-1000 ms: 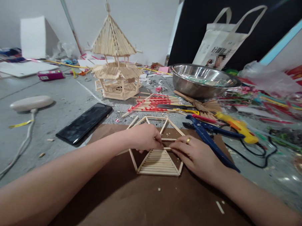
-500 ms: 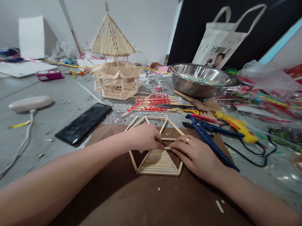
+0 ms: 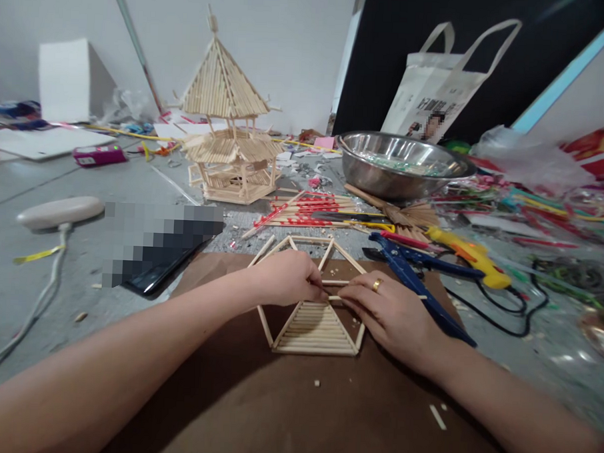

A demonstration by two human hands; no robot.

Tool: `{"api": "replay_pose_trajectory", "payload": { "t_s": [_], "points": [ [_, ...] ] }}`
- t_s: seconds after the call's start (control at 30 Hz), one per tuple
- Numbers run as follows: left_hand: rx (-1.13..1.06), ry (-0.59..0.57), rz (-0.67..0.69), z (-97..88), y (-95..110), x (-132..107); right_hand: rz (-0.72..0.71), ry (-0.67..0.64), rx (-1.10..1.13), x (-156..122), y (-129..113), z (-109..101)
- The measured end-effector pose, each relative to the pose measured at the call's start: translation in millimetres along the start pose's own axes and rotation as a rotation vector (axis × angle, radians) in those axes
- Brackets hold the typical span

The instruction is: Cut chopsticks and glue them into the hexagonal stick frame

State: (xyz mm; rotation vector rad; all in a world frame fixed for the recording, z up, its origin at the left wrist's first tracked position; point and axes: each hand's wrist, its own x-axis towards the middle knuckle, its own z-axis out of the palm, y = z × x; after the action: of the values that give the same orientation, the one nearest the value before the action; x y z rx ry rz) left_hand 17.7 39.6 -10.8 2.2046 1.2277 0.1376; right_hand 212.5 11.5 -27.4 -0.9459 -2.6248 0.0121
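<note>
A hexagonal frame of thin wooden sticks [image 3: 311,328] lies flat on a brown cardboard sheet [image 3: 284,413]; its near segment is filled with rows of sticks. My left hand [image 3: 284,277] is closed, pinching one end of a short wooden stick [image 3: 335,298] at the top of the filled segment. My right hand [image 3: 385,313], with a gold ring, pinches the stick's other end and rests on the frame's right side.
A stick-built pagoda model [image 3: 230,133] stands behind. A dark phone [image 3: 154,273] lies left of the cardboard, blue cutters [image 3: 419,285] and a yellow glue gun [image 3: 473,257] to the right. A steel bowl [image 3: 402,165], loose sticks [image 3: 307,210], a white bag [image 3: 438,92] and clutter fill the back.
Both hands stay pinched on the short stick at the frame. The view has tilted slightly, shifting everything a little downward in the picture.
</note>
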Motion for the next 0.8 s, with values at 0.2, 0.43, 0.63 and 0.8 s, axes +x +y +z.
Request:
{"api": "replay_pose_trajectory", "payload": {
  "t_s": [0.2,0.43,0.63,0.8],
  "points": [
    [0.018,0.078,0.045,-7.6,9,-3,-0.019,0.16,-0.07,1,0,-8],
    [0.08,0.071,0.102,-9.6,19,-9,-0.061,0.243,-0.129,0,-2,-12],
    [0.053,0.239,0.096,-9.3,12,-6,0.128,0.453,-0.277,-1,9,-28],
    [-0.122,0.394,0.0,-13.9,2,-2,0.601,-0.001,-0.389,-5,39,-53]
  ]
}}
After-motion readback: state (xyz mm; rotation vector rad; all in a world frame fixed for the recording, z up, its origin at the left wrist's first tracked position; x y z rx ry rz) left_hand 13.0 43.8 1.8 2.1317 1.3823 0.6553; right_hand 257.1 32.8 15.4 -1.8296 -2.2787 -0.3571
